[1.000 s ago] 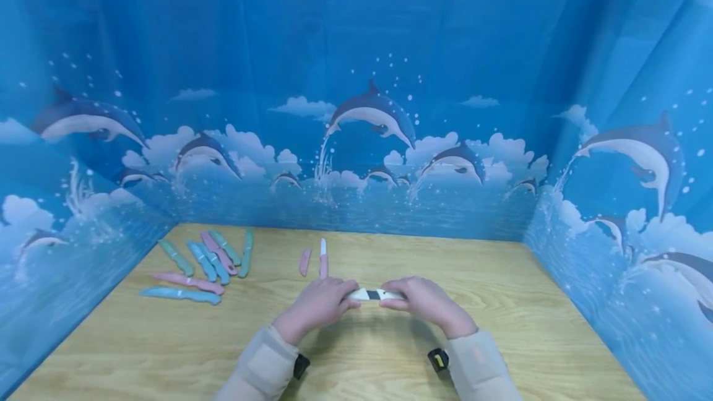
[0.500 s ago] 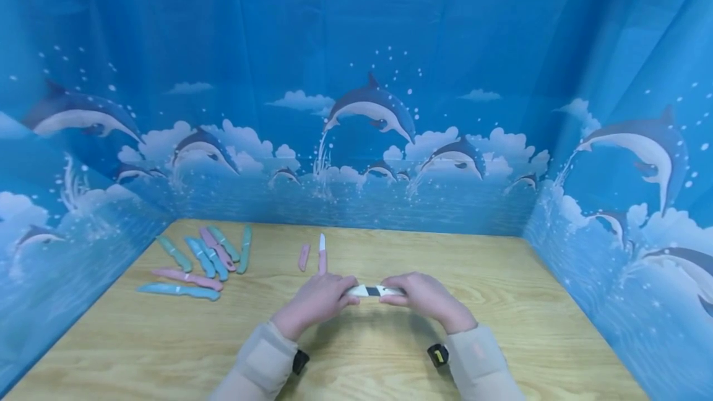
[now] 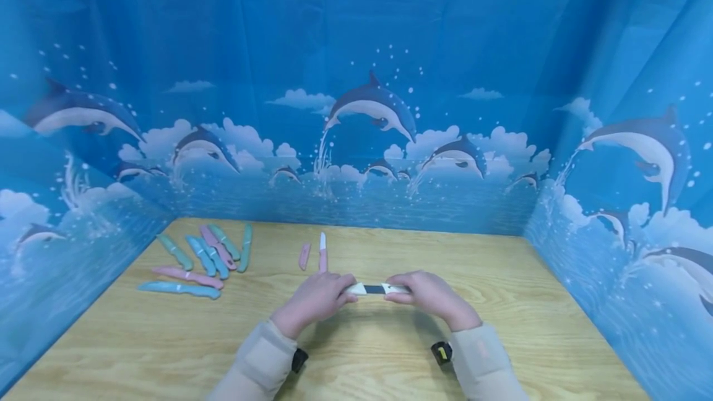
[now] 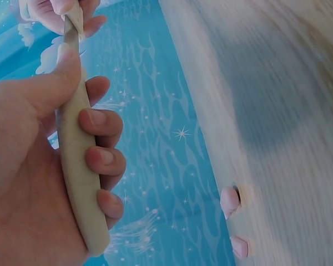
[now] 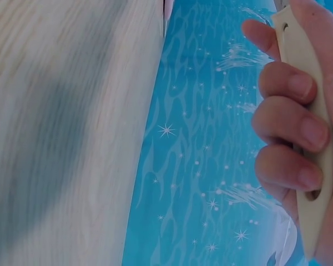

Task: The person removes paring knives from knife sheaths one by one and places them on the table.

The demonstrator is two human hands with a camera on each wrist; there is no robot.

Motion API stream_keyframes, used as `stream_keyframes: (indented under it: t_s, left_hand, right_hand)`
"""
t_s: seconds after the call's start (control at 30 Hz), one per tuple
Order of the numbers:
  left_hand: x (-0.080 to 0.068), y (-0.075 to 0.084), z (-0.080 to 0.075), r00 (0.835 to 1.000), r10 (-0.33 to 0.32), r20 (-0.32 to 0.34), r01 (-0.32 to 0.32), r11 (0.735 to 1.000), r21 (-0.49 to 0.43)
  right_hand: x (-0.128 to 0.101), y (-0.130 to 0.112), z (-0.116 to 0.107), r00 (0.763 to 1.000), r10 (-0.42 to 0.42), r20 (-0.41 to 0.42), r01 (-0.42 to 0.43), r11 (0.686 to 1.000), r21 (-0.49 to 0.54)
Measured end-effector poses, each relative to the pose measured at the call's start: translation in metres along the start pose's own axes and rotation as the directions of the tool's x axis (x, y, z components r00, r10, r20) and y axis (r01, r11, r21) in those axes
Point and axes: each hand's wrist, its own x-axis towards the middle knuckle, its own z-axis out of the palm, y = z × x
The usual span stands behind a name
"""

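A blue fabric backdrop printed with leaping dolphins, clouds and sea spray [image 3: 367,110] encloses three sides of a light wood-grain worktop [image 3: 167,351]. The person's two forearms in pale beige sleeves reach in from the bottom edge, and each wrist carries a small black camera. The left hand [image 3: 314,302] and the right hand [image 3: 431,296] meet near the middle of the worktop, holding between them a cream-coloured knife with a dark blade [image 3: 374,289], which lies level from left to right just above the wood. The left hand's grip is clamped around the cream handle [image 4: 77,166], with four fingers curled over it and the thumb pressed along its top. The right hand's grip is clamped around the matching cream plastic sheath [image 5: 305,133], fingers wrapped across it. A short stretch of dark blade shows bare between handle and sheath. At the far left of the worktop lies a loose cluster of sheathed teal and pink knives [image 3: 203,258], some touching one another. Just beyond the left hand lies a pink-handled knife with a white blade [image 3: 322,254], pointing away from the person, and just beside it on its left lies a small separate pink sheath [image 3: 304,256].
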Motion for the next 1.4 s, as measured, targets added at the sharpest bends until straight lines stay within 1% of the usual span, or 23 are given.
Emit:
stream_keyframes:
  t_s: [0.17,0.4,0.67,0.97,1.3,1.4]
  left_hand:
    - [-0.0008,-0.0013,-0.0020,1.000,0.007,-0.011,-0.007,1.000,0.000]
    - [-0.0015,-0.0007,-0.0029,1.000,0.006,0.006,-0.006,1.000,0.006]
    - [-0.0027,0.0022,-0.0065,1.000,0.004,0.003,-0.004,1.000,-0.010]
    - [-0.0029,-0.0014,-0.0056,1.000,0.003,0.000,-0.003,1.000,0.007]
    - [-0.0026,-0.0043,-0.0085,1.000,-0.001,0.013,0.001,1.000,-0.017]
    - [-0.0035,-0.0061,-0.0084,1.000,-0.005,0.008,0.005,1.000,-0.014]
  right_hand:
    - [0.0010,0.0018,-0.0008,1.000,0.003,-0.003,-0.003,1.000,0.000]
    - [0.0001,0.0031,0.0001,1.000,0.009,0.003,-0.009,1.000,-0.009]
    - [-0.0011,0.0035,-0.0015,0.999,0.032,0.015,-0.032,0.999,0.001]
    - [-0.0013,0.0025,-0.0033,0.998,0.052,0.035,-0.053,0.998,0.019]
    - [-0.0010,0.0025,-0.0026,0.997,0.062,0.035,-0.063,0.997,0.034]
    - [-0.0004,0.0033,-0.0019,0.997,0.064,0.035,-0.065,0.997,0.030]
